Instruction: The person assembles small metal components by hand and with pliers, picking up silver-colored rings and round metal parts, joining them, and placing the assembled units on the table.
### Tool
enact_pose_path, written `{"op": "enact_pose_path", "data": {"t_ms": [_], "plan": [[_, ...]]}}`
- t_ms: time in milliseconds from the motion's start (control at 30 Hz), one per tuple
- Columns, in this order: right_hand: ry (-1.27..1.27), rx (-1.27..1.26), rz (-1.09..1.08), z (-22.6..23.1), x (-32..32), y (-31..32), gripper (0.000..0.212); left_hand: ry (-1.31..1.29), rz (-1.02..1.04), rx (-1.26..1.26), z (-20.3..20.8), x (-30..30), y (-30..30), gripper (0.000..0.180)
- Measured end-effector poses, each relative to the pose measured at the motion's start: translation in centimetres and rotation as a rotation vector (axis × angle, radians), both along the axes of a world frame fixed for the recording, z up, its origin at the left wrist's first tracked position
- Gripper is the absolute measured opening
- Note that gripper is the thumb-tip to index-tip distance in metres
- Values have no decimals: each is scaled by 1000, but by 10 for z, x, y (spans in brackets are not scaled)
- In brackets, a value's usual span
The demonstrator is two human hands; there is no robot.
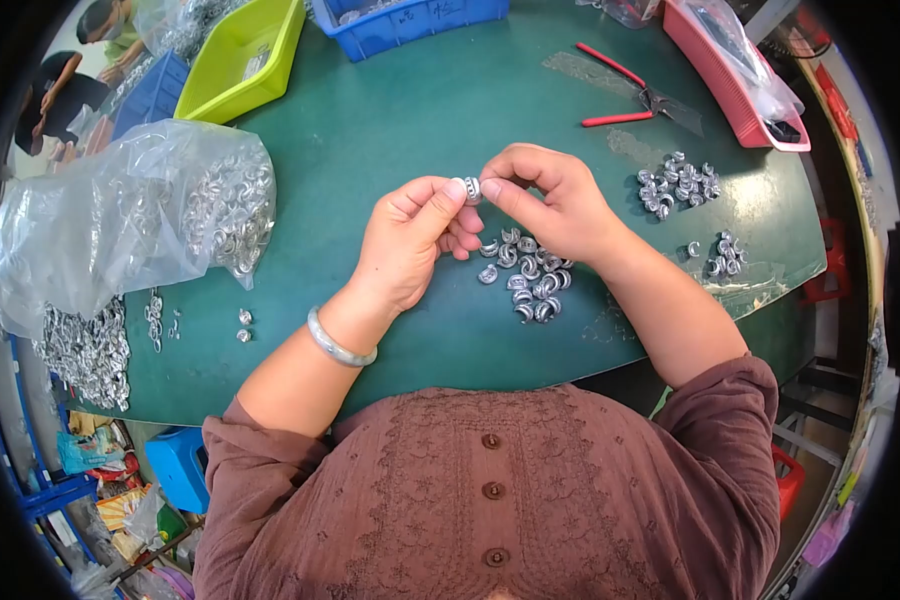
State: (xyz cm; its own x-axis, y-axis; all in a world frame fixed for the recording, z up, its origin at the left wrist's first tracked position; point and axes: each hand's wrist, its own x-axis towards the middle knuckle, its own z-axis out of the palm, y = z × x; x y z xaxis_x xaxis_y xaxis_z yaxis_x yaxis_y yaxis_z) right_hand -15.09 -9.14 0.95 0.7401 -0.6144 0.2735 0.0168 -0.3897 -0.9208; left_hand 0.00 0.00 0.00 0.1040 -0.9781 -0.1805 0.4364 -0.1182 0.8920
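Observation:
Above the middle of the green table, my left hand (410, 230) and my right hand (550, 205) meet at a small silvery curved metal piece (472, 190). My left thumb and forefinger pinch one side of it, while the right thumb and fingertips close on the other. Whether it is one part or two put together, I cannot tell. Just below my hands lies a loose pile of similar crescent-shaped metal pieces (532, 280). Farther right sit another pile of metal pieces (678, 185) and a smaller cluster (727, 255).
Red-handled pliers (620, 118) lie at the far right near a pink basket (730, 85). To the left are a clear bag of metal parts (225, 200) and a heap of silvery chain (88, 350). Green (288, 55) and blue bins (420, 30) stand at the back; other people work far left.

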Motion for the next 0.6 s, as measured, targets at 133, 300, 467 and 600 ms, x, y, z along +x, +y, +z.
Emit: {"op": "enact_pose_path", "data": {"t_ms": [133,300,467,600], "plan": [[-5,14,4,1,0,1,7,-12,12,20,0,-1,1,19],[-9,28,28,0,-1,0,8,-8,11,16,0,-1,1,20],[-22,15,16,-1,0,0,8,-17,11,25,1,-1,1,21],[-11,13,20,0,0,1,8,-15,-1,26,1,1,1,21]]}}
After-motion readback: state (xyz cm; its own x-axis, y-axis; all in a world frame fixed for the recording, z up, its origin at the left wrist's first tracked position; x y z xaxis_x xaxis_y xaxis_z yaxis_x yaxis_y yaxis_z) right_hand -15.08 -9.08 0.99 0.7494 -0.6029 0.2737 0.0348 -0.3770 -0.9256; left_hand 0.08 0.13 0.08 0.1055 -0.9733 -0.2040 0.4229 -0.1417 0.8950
